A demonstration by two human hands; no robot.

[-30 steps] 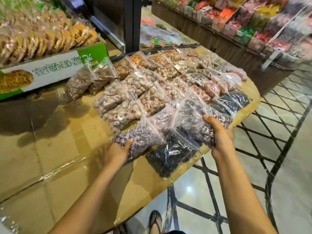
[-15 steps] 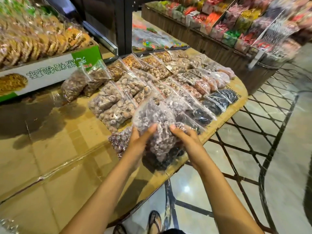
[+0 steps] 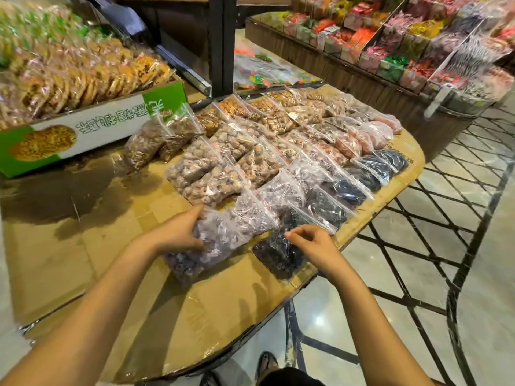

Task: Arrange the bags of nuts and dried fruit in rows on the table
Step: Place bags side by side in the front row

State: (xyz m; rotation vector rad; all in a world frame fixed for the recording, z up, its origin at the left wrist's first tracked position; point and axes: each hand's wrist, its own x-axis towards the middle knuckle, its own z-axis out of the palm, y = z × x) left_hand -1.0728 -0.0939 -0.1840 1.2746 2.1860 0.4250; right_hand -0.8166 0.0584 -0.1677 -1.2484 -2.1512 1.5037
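Left hand point(image 3: 178, 235) grips left edge of pale purplish bag point(image 3: 220, 240), fingers curled round plastic. Bag lies flat on cardboard-covered table point(image 3: 83, 246), at near end of its row, touching next bag of same kind. Right hand point(image 3: 315, 243) sits over dark fruit bag point(image 3: 276, 254) just beside it, fingers curled (whether pinching plastic, cannot tell). Beyond, rows of bags point(image 3: 278, 151) run toward far edge: tan nuts left, dark fruit right. Green-and-white box point(image 3: 111, 126) stands far left.
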